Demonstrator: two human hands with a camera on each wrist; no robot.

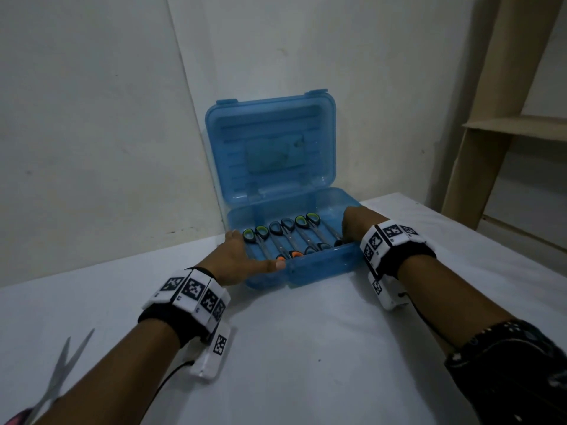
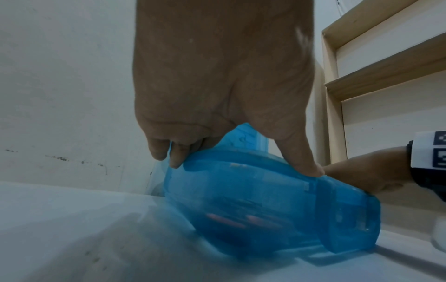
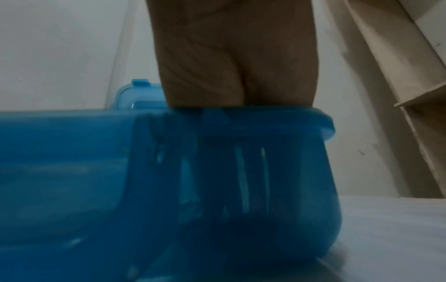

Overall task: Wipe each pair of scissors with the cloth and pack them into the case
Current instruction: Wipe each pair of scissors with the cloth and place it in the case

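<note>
- Head view: my left hand [image 1: 242, 259] grips the blue case [image 1: 322, 265] front corner, to keep it steady, I think.
- My right hand [image 1: 356, 223] reaches inside beside the packed scissors [image 1: 287, 237]; its grip I cannot tell.

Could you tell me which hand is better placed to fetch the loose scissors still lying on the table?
Left. The loose scissors lie near the left forearm, at the table's near-left corner, while the right hand grips the case at its far right end. The left hand must first release the case.

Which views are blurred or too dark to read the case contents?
Head view: dim but sharp, scissors legible in the case. Left wrist: case motion-smeared, only orange streaks show through. Right wrist: darkest and soft, the right hand in shadow, contents unreadable.
</note>
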